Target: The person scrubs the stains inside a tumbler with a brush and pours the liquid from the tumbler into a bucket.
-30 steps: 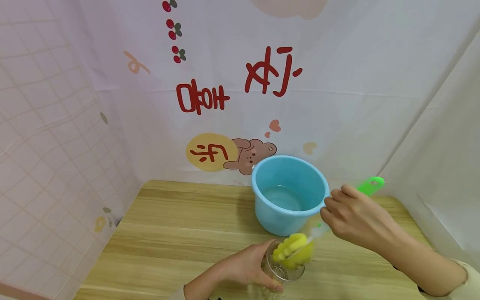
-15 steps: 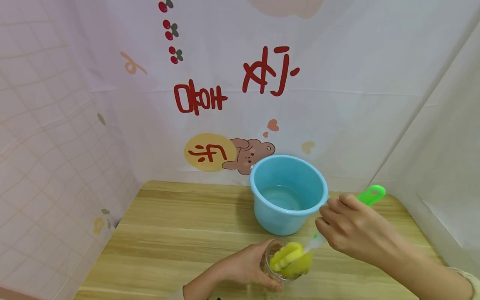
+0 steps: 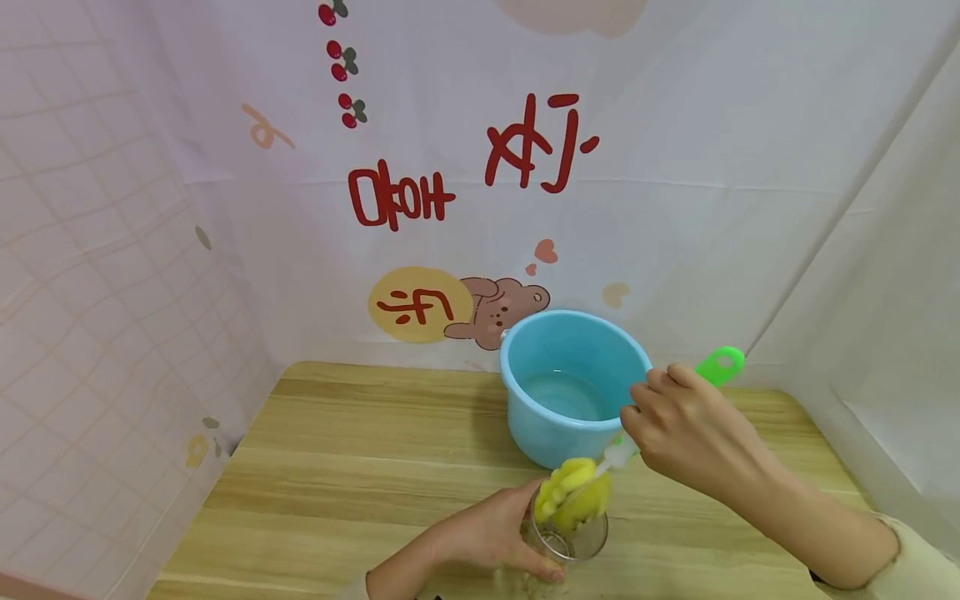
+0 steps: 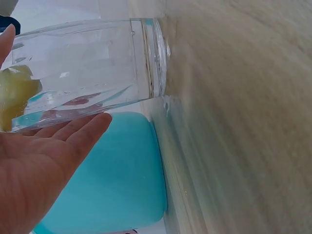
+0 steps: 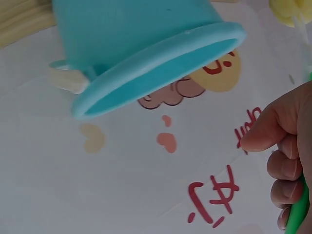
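My left hand (image 3: 501,533) holds a clear drinking glass (image 3: 588,543) around its side, low over the table's front part. In the left wrist view the glass (image 4: 92,63) stands with its thick base at the tabletop, the fingers along its wall. My right hand (image 3: 697,442) grips the green handle (image 3: 722,367) of a bottle brush with a yellow sponge head (image 3: 573,493). That head sits at the glass's mouth, its lower part inside. In the right wrist view the right hand's fingers (image 5: 285,190) curl round the green handle.
A light blue bucket (image 3: 536,429) with water in its bottom stands behind the glass, close to the right hand. The wood-grain table (image 3: 337,458) meets a white printed cloth backdrop (image 3: 675,233) at the back, with cloth at both sides.
The sponge head went deeper into the glass half a second ago and has now risen back to its mouth. The right hand moved up and slightly left; the left hand stayed.
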Tool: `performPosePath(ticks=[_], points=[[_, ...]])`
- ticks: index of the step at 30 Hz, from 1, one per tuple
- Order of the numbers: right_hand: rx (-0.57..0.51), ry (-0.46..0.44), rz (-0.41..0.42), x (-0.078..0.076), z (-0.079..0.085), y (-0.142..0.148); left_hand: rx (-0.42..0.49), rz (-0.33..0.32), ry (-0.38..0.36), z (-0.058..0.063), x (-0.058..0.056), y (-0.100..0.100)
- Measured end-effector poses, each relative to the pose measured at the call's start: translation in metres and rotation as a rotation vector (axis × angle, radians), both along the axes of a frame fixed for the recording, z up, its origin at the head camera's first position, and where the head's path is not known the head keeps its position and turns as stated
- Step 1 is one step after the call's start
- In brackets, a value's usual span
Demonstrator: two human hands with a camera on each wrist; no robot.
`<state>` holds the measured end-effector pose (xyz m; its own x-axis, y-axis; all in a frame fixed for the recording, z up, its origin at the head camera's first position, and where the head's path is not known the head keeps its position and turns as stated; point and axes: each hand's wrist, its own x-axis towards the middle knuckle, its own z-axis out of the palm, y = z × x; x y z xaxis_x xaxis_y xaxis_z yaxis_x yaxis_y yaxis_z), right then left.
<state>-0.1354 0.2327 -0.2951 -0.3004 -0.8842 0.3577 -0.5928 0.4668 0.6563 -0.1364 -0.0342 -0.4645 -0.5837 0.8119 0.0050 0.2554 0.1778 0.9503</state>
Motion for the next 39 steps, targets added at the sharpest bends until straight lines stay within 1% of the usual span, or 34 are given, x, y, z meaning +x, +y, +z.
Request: performPosePath(ticks=[2, 4, 8, 13, 16, 20, 22, 30, 35, 39], points=[[-0.022, -0.017, -0.009, -0.003, -0.004, 0.006, 0.005, -0.006, -0.006, -0.001, -0.001, 0.000], [-0.044, -0.028, -0.013, -0.004, -0.007, 0.012, 0.010, -0.013, 0.005, -0.001, -0.001, 0.000], [-0.102, -0.030, -0.013, -0.003, -0.013, 0.023, 0.013, -0.016, 0.024, -0.002, -0.002, 0.000], [-0.171, -0.027, -0.010, 0.001, -0.023, 0.037, -0.002, -0.002, 0.032, -0.003, -0.002, -0.002], [-0.203, -0.042, -0.028, 0.005, -0.030, 0.047, -0.012, 0.003, 0.038, -0.003, -0.001, -0.002], [-0.207, -0.065, -0.062, 0.011, -0.036, 0.060, -0.023, 0.006, 0.047, -0.004, -0.001, -0.001], [-0.208, -0.071, -0.066, 0.013, -0.039, 0.065, -0.021, 0.004, 0.055, -0.003, -0.001, 0.000], [-0.254, -0.076, -0.072, 0.017, -0.046, 0.078, -0.013, -0.007, 0.086, -0.002, -0.001, -0.001], [-0.313, -0.070, -0.097, 0.025, -0.051, 0.084, -0.010, -0.016, 0.074, -0.001, -0.001, 0.000], [-0.367, -0.055, -0.113, 0.029, -0.057, 0.087, -0.013, -0.010, 0.068, -0.001, -0.001, 0.000]])
